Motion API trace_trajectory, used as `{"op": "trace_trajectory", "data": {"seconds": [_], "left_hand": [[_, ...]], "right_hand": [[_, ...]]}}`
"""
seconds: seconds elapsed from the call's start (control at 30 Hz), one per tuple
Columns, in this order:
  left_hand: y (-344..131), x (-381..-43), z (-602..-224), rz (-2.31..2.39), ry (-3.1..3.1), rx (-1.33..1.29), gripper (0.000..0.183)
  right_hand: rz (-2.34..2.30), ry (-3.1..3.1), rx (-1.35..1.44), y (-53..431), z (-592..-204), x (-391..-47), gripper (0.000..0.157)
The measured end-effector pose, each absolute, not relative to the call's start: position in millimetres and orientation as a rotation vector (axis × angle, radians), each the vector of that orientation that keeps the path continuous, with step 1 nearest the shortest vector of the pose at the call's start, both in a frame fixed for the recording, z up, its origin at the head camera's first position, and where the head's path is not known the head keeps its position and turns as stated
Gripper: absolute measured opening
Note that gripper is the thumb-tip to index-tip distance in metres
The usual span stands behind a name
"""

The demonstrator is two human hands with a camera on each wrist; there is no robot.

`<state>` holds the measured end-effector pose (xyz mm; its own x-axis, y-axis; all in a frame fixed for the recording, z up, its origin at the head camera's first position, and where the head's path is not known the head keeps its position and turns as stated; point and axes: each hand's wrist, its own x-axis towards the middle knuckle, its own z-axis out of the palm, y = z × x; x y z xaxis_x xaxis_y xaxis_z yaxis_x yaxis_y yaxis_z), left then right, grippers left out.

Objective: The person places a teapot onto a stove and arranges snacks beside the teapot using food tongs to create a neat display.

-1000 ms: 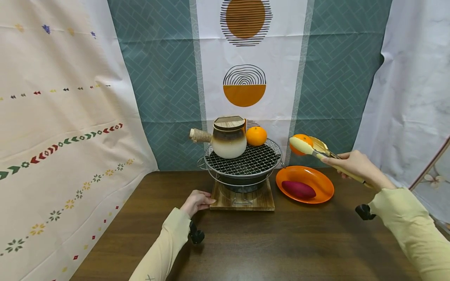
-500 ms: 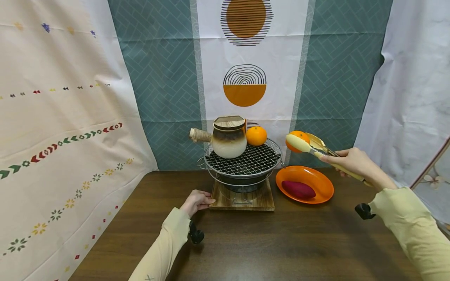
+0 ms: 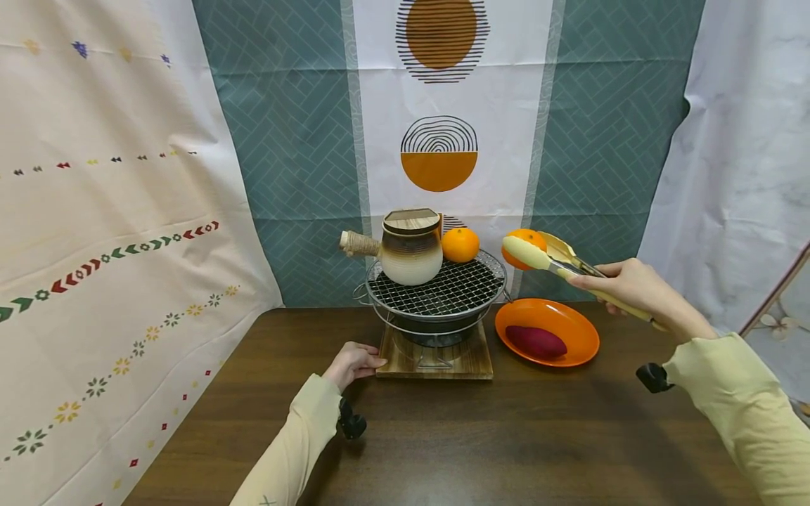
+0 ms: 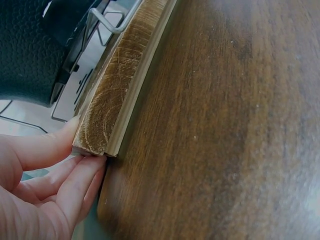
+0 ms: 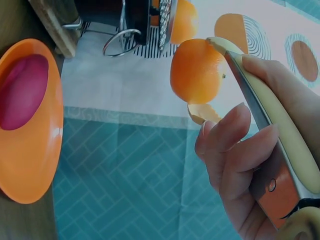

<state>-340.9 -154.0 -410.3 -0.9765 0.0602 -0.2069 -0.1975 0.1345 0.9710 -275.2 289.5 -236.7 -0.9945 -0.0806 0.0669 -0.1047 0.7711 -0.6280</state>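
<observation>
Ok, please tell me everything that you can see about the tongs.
The tongs have two arms of shiny, silvery metal, with pale yellow handle covers and broad pale yellow tips that look like plastic or silicone. The right hand grips them. They are held off the table, slanting up to the left in the head view, the tips pointing toward the grill. The tips pinch an orange between them.

Both round fruits [image 5: 196, 71] and the shallow plate [image 3: 581, 334] are orange; the elongated tuber [image 3: 538, 341] is magenta, the metal tongs [image 3: 557, 267] pale yellow and silver, the ceramic pot [image 3: 411, 264] brown fading to cream.
</observation>
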Motion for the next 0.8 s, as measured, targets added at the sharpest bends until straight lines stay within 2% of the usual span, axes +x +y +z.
{"op": "trace_trajectory", "data": {"seconds": [0.4,0.6,0.8], "left_hand": [[-153.5,-341.8,-409.4,1.922,2.226,-0.169,0.039],[-154.5,-341.0,-410.1,1.927,2.228,-0.150,0.039],[-154.4,-341.2,-410.3,1.920,2.229,-0.134,0.039]], "right_hand": [[1.076,-2.943,0.161,277.4,-229.2,-277.5,0.071],[1.020,-2.972,0.165,271.1,-225.2,-277.0,0.090],[0.989,-2.987,0.202,266.3,-222.9,-276.2,0.084]]}}
